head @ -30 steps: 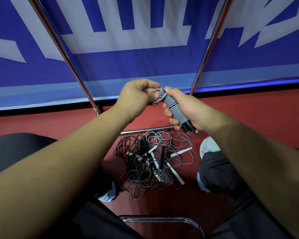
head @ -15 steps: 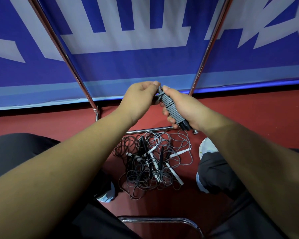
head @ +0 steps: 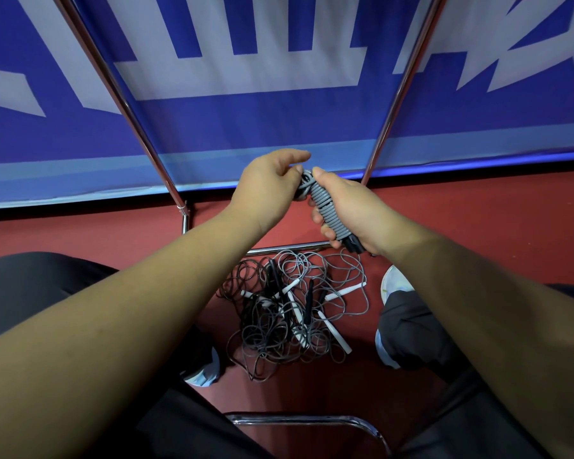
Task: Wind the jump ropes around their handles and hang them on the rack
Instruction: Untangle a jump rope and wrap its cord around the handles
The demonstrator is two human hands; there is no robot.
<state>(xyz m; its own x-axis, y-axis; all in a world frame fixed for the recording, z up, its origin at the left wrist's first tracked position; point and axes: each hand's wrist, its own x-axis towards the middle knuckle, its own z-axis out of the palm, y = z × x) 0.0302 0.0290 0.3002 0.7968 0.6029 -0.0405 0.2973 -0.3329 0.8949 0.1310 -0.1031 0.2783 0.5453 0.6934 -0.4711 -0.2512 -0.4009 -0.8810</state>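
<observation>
One gray jump rope point(head: 327, 210) is coiled tight around its black handles, held in the air just in front of the chrome rack point(head: 387, 127). Only its last loop looks loose, and nothing I can see hangs yet. A tangled pile of ropes point(head: 292, 316) waits on the red floor point(head: 478, 233) between my feet. Both forearms reach forward. My right hand point(head: 355, 207) wraps the bundle firmly, and my left hand point(head: 265, 187) pinches the top loop, thumb out.
</observation>
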